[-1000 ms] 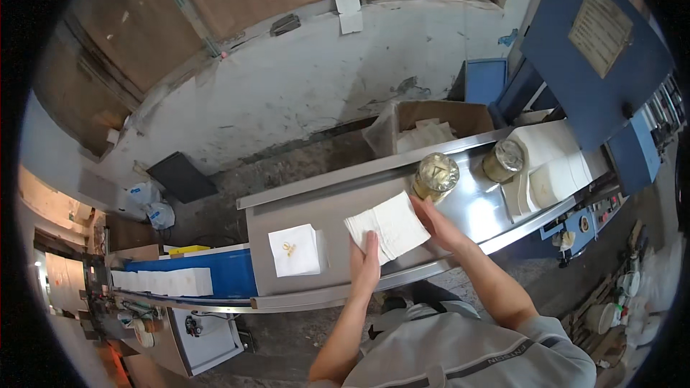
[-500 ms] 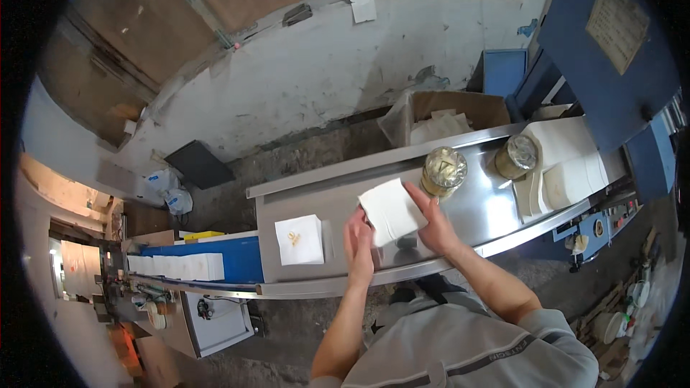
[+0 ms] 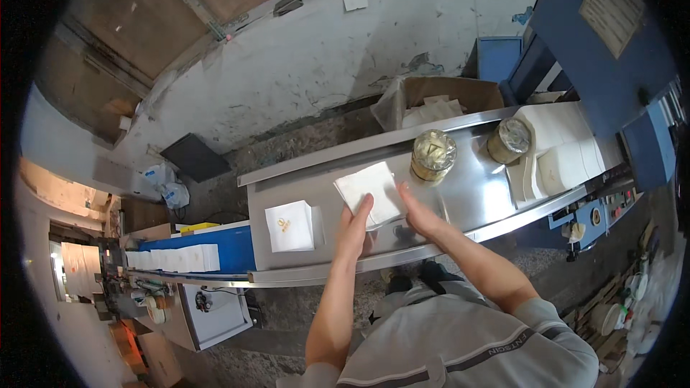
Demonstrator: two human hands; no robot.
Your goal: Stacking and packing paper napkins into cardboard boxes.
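Observation:
A thick stack of white paper napkins (image 3: 372, 190) is tilted between my hands above the metal table. My left hand (image 3: 353, 226) grips its near left corner, with the thumb lying on the top face. Along the stack's right edge, my right hand (image 3: 420, 213) presses with its fingers and palm; some of those fingers are hidden. To the left, a second napkin stack (image 3: 289, 227) with a small gold print stands on the metal table (image 3: 327, 259). Beyond my right hand is a jar-like tin with a shiny gold wrap (image 3: 433, 156).
Another gold-wrapped tin (image 3: 509, 140) stands by long white napkin strips (image 3: 568, 165) at the right, next to a blue machine (image 3: 611, 50). A blue belt (image 3: 237, 246) carries a row of napkins (image 3: 180, 259) at the left. A cardboard box (image 3: 460, 93) sits behind the table.
The napkin stack has tipped and shifted slightly left and toward the far side. My left thumb has moved onto its top face. The whole view has shifted a little.

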